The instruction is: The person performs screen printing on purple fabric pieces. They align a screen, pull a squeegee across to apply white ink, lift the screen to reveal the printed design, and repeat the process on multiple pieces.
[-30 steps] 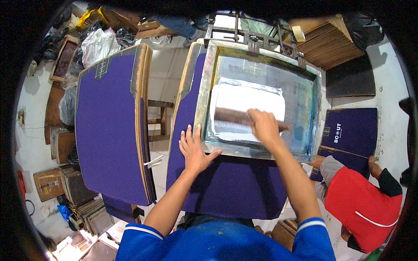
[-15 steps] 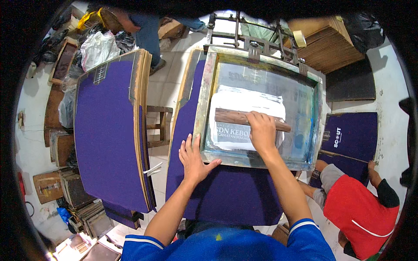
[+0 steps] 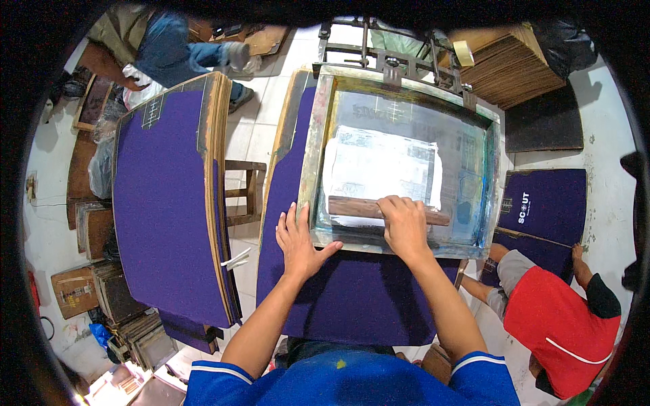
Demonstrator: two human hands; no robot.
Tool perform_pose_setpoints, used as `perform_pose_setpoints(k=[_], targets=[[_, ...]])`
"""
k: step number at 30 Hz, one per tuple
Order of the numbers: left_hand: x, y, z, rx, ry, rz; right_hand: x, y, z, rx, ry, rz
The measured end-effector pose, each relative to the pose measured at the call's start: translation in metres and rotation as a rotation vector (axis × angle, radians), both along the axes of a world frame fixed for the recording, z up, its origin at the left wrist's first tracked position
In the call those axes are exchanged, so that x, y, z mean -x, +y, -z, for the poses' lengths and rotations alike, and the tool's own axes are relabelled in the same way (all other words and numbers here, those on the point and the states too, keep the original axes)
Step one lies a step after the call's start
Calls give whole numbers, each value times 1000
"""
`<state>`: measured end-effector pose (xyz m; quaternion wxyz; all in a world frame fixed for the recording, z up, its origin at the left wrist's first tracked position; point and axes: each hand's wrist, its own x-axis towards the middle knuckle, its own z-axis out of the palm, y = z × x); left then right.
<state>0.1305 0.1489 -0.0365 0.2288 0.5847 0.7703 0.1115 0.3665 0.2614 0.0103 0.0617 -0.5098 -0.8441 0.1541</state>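
Observation:
My right hand (image 3: pixel 406 229) is closed around the wooden handle of a squeegee (image 3: pixel 353 208), which lies across the near part of a printing screen. White ink (image 3: pixel 379 162) covers the mesh beyond the squeegee, with a thin strip on its near side. My left hand (image 3: pixel 298 247) rests with spread fingers on the near left corner of the screen's worn frame (image 3: pixel 318 128). Beneath the screen lies purple fabric (image 3: pixel 365 298) on a board, and its near part shows between my forearms. Whatever lies directly under the mesh is hidden.
Metal clamps (image 3: pixel 391 71) hold the screen's far edge. A stack of boards topped with purple fabric (image 3: pixel 169 203) stands at left, by a wooden stool (image 3: pixel 254 193). At right, a person in red (image 3: pixel 558 325) handles printed purple fabric (image 3: pixel 545 203). Another person's jeans (image 3: pixel 172 44) show far left.
My right hand has drawn the squeegee nearer, and white ink now covers the lettering on the mesh. My left hand stays on the corner. The far-left person has moved closer to the stack.

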Motion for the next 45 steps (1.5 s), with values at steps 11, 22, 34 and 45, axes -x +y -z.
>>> perform_pose_setpoints(k=[11,22,34,45], targets=[[4,-4,11,-124,-27,34,0,119,33,-238,36,3],[18,0,2,-243,-247,137,-2,-38,19,-201,84,53],[22,-4,-32,-155,-430,19,-14,16,-48,73,47,-68],[20,0,-47,-175,-379,9,0,207,-14,25,-49,-125]])
